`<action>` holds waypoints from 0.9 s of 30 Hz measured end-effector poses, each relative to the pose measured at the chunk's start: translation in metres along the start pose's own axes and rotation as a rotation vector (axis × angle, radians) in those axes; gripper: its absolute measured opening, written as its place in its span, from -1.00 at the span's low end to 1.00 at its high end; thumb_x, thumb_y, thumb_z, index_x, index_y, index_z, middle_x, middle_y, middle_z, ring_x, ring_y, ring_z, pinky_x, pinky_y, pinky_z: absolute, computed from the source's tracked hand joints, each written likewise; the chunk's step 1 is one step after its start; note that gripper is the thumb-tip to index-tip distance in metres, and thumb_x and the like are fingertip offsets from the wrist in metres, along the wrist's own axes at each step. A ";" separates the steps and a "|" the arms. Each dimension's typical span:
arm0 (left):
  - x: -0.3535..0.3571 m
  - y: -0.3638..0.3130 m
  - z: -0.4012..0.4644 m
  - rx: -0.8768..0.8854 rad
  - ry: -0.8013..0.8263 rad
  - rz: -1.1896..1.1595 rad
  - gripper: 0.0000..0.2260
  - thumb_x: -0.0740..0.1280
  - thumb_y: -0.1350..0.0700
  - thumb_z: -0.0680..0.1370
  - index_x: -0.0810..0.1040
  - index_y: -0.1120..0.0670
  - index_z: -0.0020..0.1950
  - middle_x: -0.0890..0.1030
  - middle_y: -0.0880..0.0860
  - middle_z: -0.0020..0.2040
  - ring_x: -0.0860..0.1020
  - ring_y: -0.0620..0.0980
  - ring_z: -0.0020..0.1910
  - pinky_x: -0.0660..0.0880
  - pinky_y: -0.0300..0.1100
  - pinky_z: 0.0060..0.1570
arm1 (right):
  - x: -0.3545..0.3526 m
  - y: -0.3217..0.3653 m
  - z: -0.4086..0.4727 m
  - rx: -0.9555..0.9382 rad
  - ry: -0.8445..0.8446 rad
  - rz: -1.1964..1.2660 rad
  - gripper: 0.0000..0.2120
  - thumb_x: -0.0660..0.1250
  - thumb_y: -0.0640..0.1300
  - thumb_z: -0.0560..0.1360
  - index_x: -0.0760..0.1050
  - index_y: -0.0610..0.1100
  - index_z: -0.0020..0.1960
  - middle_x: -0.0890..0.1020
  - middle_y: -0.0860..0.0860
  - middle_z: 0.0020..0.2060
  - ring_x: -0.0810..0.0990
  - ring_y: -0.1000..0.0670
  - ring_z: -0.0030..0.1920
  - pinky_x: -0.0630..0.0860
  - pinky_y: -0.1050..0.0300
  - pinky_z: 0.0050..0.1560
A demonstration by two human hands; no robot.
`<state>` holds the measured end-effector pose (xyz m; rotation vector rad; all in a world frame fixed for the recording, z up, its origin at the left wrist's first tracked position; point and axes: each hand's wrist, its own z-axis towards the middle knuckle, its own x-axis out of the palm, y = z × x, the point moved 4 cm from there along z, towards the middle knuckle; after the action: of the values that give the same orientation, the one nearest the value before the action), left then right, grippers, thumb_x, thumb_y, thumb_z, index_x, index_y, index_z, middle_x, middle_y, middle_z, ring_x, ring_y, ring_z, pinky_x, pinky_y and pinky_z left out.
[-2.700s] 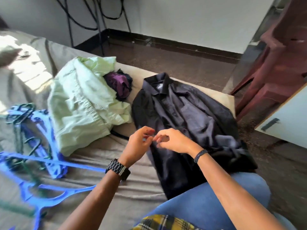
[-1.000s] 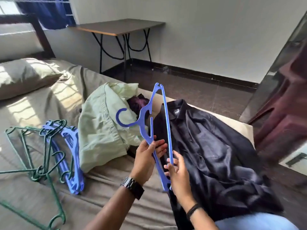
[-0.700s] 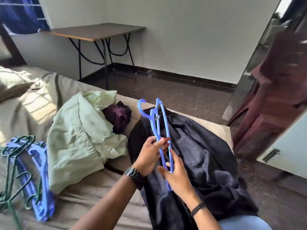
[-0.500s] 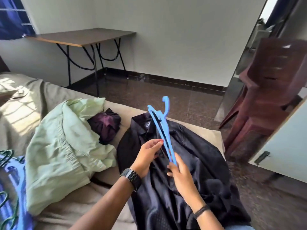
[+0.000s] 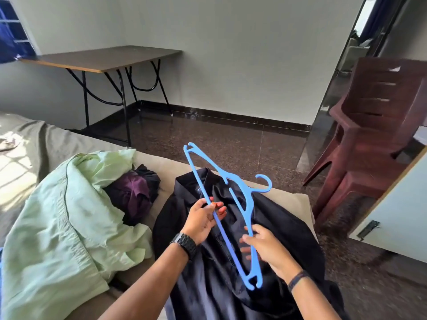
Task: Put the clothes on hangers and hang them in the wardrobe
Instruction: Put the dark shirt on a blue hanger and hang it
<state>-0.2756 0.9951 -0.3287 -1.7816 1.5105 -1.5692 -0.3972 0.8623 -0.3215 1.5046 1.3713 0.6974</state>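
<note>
While the dark shirt (image 5: 265, 227) lies flat at the bed's (image 5: 46, 144) far edge, unhung | left hand (image 5: 203, 219) and right hand (image 5: 265, 247) both grip blue hanger (image 5: 227, 211) above it | green garment (image 5: 60, 215), purple garment (image 5: 131, 192) wait beside | nothing hung yet, early stage

Single head-worn view, looking forward and down, close over the bed (image 5: 57, 144)

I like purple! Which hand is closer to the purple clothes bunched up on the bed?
Left. The left hand pinches the blue plastic hanger just right of the crumpled purple garment; the right hand grips the hanger farther right, over the dark shirt.
</note>
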 end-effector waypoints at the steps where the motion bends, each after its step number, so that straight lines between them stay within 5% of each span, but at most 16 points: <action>1: 0.002 0.004 0.004 -0.010 0.005 -0.018 -0.87 0.13 0.35 0.62 0.38 0.16 -0.05 0.60 0.15 -0.23 0.65 0.04 -0.32 0.59 -0.01 -0.07 | -0.002 0.003 0.010 0.014 -0.053 -0.022 -0.86 0.18 -0.27 0.60 0.43 -0.15 0.13 0.59 -0.08 -0.17 0.56 -0.01 -0.34 0.48 0.13 -0.34; 4: 0.002 0.007 0.015 -0.027 -0.021 0.146 -0.92 0.20 0.27 0.62 0.36 0.12 -0.05 0.60 0.11 -0.19 0.63 0.02 -0.28 0.61 -0.09 -0.23 | -0.019 0.014 0.042 -0.099 -0.263 -0.265 -0.85 0.17 -0.22 0.59 0.51 -0.20 0.01 0.53 -0.01 -0.38 0.40 0.06 -0.45 0.36 0.14 -0.36; 8: -0.018 -0.005 0.046 -0.064 -0.100 0.443 -0.92 0.27 0.16 0.60 0.43 0.16 0.03 0.54 0.09 -0.21 0.54 -0.01 -0.35 0.57 -0.11 -0.32 | -0.048 0.042 0.064 -0.293 -0.427 -0.528 -0.81 0.26 -0.10 0.57 0.57 -0.16 -0.13 0.56 -0.06 -0.40 0.51 -0.11 -0.31 0.38 0.02 -0.20; 11: -0.053 -0.038 0.076 0.175 -0.395 0.872 -0.84 0.26 0.26 0.51 0.54 0.20 0.06 0.60 0.17 -0.05 0.59 0.15 -0.07 0.56 -0.03 -0.02 | -0.068 0.068 0.078 -0.330 -0.485 -0.707 -0.82 0.25 -0.01 0.56 0.59 -0.05 0.02 0.65 -0.10 -0.17 0.58 -0.23 -0.05 0.45 -0.02 -0.12; 14: -0.077 -0.061 0.091 0.246 -0.500 1.186 -0.70 0.21 0.30 0.48 0.48 0.19 0.20 0.40 0.25 0.19 0.41 0.27 0.19 0.31 -0.08 0.24 | -0.076 0.095 0.087 -0.371 -0.509 -0.890 -0.83 0.25 0.01 0.56 0.58 0.01 0.03 0.65 -0.12 -0.13 0.57 -0.27 0.01 0.48 -0.05 -0.13; 17: -0.094 -0.072 0.111 0.175 -0.433 1.427 -0.59 0.19 0.29 0.49 0.34 0.15 0.35 0.27 0.27 0.28 0.31 0.34 0.26 0.25 -0.02 0.29 | -0.076 0.119 0.095 -0.434 -0.510 -1.003 -0.80 0.26 0.04 0.56 0.59 0.05 0.10 0.67 -0.10 -0.04 0.56 -0.25 0.08 0.49 -0.05 -0.08; 20: -0.103 -0.072 0.131 0.163 -0.271 1.541 -0.54 0.24 0.26 0.51 0.30 0.12 0.41 0.35 0.27 0.25 0.41 0.31 0.23 0.37 -0.03 0.26 | -0.071 0.138 0.106 -0.480 -0.465 -1.098 -0.80 0.24 0.06 0.57 0.60 0.07 0.08 0.67 -0.08 -0.04 0.58 -0.23 0.06 0.48 -0.02 -0.12; 27: -0.108 -0.079 0.140 0.237 -0.182 1.530 -0.80 0.37 0.20 0.50 0.51 0.18 0.10 0.59 0.21 0.11 0.53 0.15 0.12 0.40 -0.15 0.02 | -0.060 0.168 0.120 -0.533 -0.334 -1.245 -0.78 0.21 0.08 0.58 0.58 0.14 0.12 0.66 -0.02 -0.06 0.59 -0.15 0.02 0.43 0.03 -0.12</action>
<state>-0.0993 1.0640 -0.3697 -0.2466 1.7013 -0.6569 -0.2332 0.7864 -0.2048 0.1684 1.3899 -0.0237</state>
